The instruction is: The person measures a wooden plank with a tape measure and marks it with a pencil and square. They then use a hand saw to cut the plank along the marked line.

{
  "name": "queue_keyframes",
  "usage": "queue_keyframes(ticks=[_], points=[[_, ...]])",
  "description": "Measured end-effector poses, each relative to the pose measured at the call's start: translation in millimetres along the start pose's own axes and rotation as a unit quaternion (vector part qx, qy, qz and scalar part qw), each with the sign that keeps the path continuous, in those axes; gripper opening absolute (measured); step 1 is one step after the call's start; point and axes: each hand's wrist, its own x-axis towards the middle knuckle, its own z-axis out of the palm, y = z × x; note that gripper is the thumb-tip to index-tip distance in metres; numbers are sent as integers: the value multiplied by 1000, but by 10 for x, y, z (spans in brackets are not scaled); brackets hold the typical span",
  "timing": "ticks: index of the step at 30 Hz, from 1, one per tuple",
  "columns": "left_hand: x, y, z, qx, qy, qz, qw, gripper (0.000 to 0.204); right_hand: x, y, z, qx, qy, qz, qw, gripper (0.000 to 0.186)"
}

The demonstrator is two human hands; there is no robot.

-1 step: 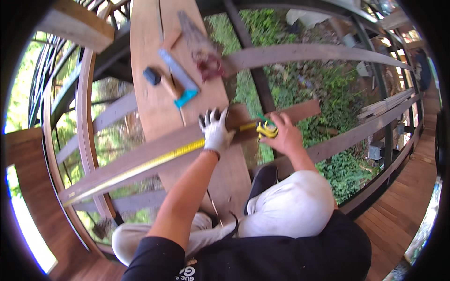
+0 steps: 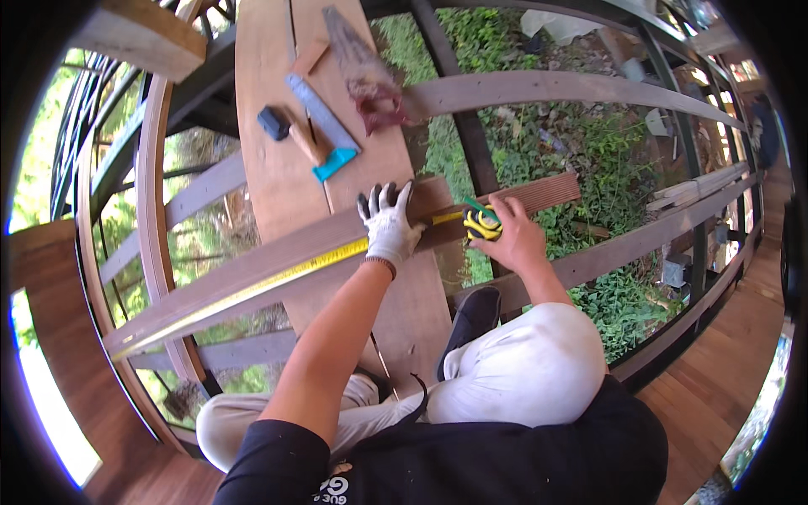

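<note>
My left hand (image 2: 391, 225), in a white glove with dark fingertips, lies with fingers spread on a long brown board (image 2: 227, 268). A yellow measuring tape blade (image 2: 324, 257) runs along the board from its far left end and passes under that palm. At the blade's right end my bare right hand (image 2: 523, 244) is closed round a yellow and black tape measure (image 2: 480, 225) with a green part on top. Just past it a grooved board end (image 2: 549, 192) sticks out to the right; whether it belongs to the same board I cannot tell.
Wide planks (image 2: 265, 194) beneath carry a handsaw (image 2: 358, 71), a square with a teal handle (image 2: 326, 118), a black-headed hammer (image 2: 273, 123) and a small wood block (image 2: 310, 57). Open gaps between the joists (image 2: 555, 91) show plants below. A wooden beam end (image 2: 156, 42) juts in upper left.
The view has shifted slightly and is sharper. The tape measure and my right hand have turned a little; my left hand stays spread on the board.
</note>
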Motion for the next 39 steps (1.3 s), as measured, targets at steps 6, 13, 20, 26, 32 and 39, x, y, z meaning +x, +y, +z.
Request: queue_keyframes(ticks=[6, 13, 20, 26, 32, 39], points=[[23, -2, -62, 25, -32, -28, 999, 89, 99, -23, 134, 20, 30, -19, 999, 84], [8, 46, 17, 7, 0, -1, 1000, 71, 216, 339, 3, -18, 44, 9, 999, 78], [-39, 82, 226, -74, 74, 63, 993, 31, 254, 391, -16, -38, 38, 14, 998, 79], [-7, 147, 232, -82, 74, 41, 993, 31, 208, 335, 72, -36, 48, 51, 997, 89], [39, 217, 259, -81, 85, 16, 993, 26, 199, 194, -25, -25, 42, 58, 997, 87], [50, 246, 238, -75, 82, 7, 994, 24, 269, 86, 15, 160, 232, -42, 959, 30]])
